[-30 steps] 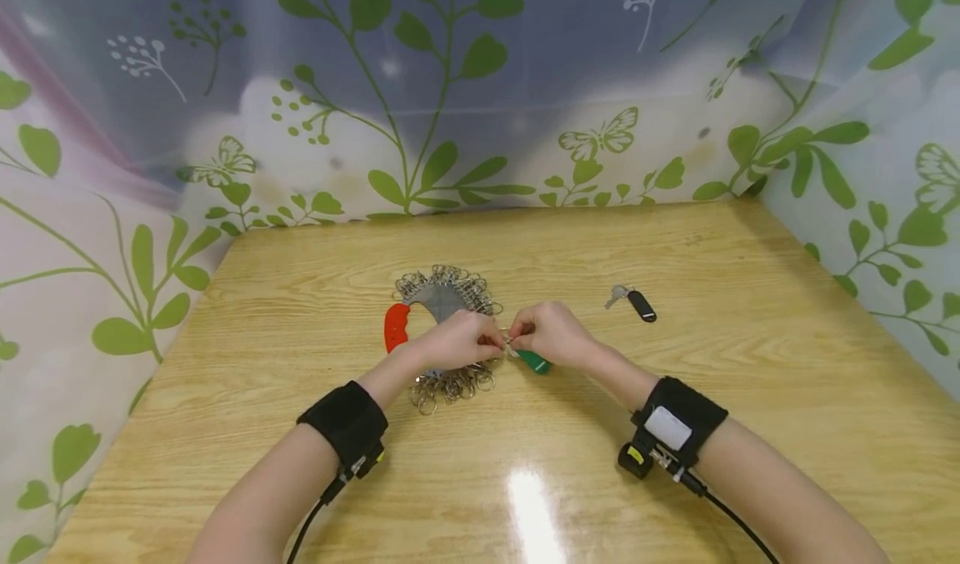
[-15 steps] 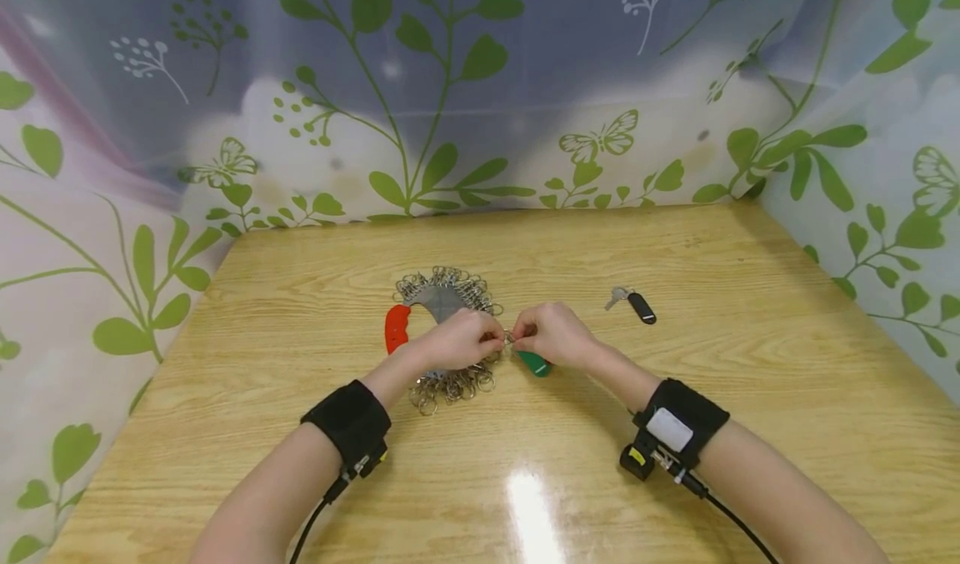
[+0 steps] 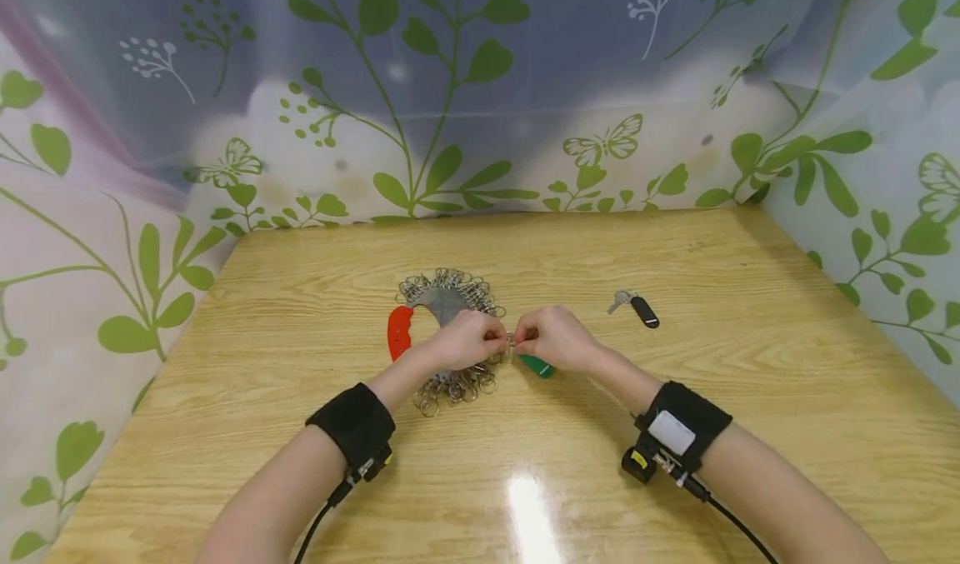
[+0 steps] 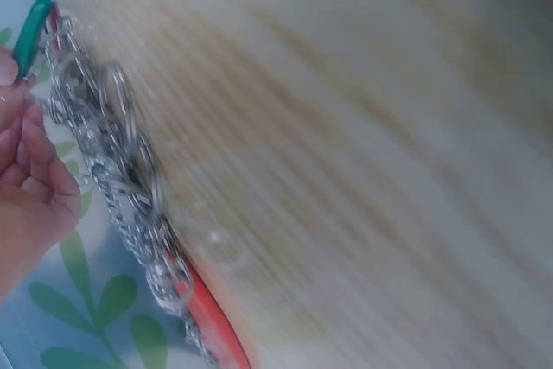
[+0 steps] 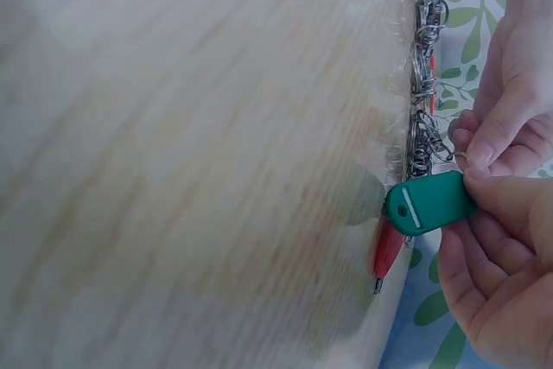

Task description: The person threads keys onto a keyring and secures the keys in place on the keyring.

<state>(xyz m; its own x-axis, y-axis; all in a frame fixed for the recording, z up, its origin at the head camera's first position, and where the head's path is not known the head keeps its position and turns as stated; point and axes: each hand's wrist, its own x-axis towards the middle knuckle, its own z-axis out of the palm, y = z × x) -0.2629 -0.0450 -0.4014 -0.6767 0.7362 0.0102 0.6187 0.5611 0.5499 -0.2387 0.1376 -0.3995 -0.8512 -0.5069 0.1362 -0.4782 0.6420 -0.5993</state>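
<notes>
Patterned backdrop [image 3: 465,106]: hangs beyond the ring holder, behind the tabletop's far edge. Wood-grain tabletop [image 3: 585,481]: carries the holder & loose items. Ring holder [image 3: 444,300], grey plate w/ metal rings round its rim: lies flat; its red handle [image 3: 399,332] points L, prob. so the ring side faces the work. Black wristbands [image 3: 351,424], L & R, sit nearer the viewer than the holder; each presumably strapped back on the forearm to keep fingers free.

L grip [image 3: 471,338]: over the holder's R part, thumb & forefinger together, pinching a small metal ring. R grip [image 3: 557,336]: just R of the holder, clamped by thumb & fingers on the green tag [image 5: 432,202], prob. to steady it while the L works close by. Tag tilts out from under the R fingers; contact w/ tabletop can't be told. Red item [image 5: 389,250], metal-tipped: partly hidden behind the tag, nature unclear. Black tag [image 3: 645,312] w/ key [image 3: 618,301]: well R of the holder, untouched, perhaps set aside for room. Small metal ring [image 5: 460,155]: b/w the fingertips, beside the holder's R rim; linkage too small to tell.
</notes>
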